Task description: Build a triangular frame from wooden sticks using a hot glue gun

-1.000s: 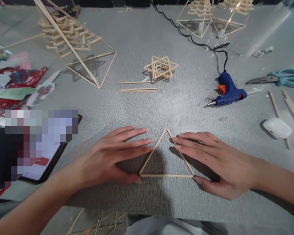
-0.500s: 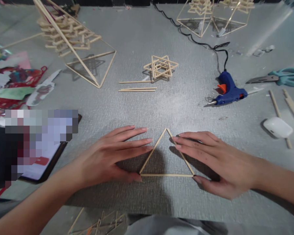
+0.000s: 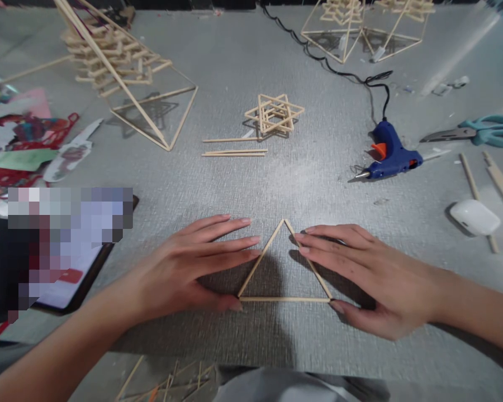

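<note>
Three thin wooden sticks lie flat as a triangle (image 3: pixel 285 300) on the grey table, its point facing away from me. My left hand (image 3: pixel 193 265) rests palm down with fingers spread; a fingertip touches the left stick and the thumb is by the lower left corner. On the other side, my right hand (image 3: pixel 360 273) has its fingertips along the right stick and its thumb at the lower right corner. Beyond them sit a star-shaped stick frame (image 3: pixel 275 114) and a few loose sticks (image 3: pixel 235 153).
A blue glue gun (image 3: pixel 389 153) with a black cord lies right, near teal-handled scissors (image 3: pixel 486 132) and a white case (image 3: pixel 474 217). At left are a phone (image 3: pixel 90 285), paper scraps (image 3: pixel 23 159) and a large stick structure (image 3: pixel 117 64). More stick frames (image 3: pixel 343 36) stand at the back.
Both hands and the triangle hold their places. Only a very slight shift of the whole view shows.
</note>
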Demonstrator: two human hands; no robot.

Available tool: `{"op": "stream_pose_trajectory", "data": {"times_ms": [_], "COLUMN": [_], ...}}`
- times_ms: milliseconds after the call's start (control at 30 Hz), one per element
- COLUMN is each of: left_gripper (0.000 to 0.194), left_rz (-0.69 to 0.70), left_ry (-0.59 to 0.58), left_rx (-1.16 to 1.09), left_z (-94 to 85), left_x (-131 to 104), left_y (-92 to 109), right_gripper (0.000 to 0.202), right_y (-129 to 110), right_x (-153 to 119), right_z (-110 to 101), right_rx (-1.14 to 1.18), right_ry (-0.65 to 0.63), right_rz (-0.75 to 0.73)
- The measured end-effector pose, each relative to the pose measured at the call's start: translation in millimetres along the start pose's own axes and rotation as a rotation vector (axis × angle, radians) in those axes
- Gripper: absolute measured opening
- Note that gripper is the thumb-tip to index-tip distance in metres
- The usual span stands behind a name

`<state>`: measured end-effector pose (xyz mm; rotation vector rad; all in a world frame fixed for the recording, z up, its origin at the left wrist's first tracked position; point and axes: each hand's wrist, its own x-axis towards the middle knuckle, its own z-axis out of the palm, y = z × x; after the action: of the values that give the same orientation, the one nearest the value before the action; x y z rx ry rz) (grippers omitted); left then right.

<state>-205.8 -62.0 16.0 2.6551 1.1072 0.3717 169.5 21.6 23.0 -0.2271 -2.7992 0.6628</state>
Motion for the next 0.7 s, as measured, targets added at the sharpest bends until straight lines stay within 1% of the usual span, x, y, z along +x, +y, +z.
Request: {"op": "stream_pose_trajectory", "data": {"times_ms": [133,333,533,700], "left_gripper": [0.073,0.072,0.074,0.065], "left_rz": [-0.013,-0.004,-0.017,-0.02], "left_ry": [-0.003,0.01,-0.015,0.0], "left_rx": [0.003,-0.006,0.016,0.003], "left_z": [0.5,0.5,0.2,1.2], "left_x": [-0.8,-0.5,-0.6,-0.7], "left_y": [-0.1,-0.1,0.3,-0.1], "right_gripper": [0.09,0.086,0.086,0.089], "right_y": [-0.3,-0.5,0.1,0.4], "right_x": [0.3,0.1,-0.4,-0.2], "right_z": [-0.1,-0.9,-0.2,0.5], "right_rx": [0.02,0.001,-0.005,0.016], "right_ry": [0.009,-0.009,-0.012,0.001], "right_rz": [0.004,0.005,0.004,0.004]}}
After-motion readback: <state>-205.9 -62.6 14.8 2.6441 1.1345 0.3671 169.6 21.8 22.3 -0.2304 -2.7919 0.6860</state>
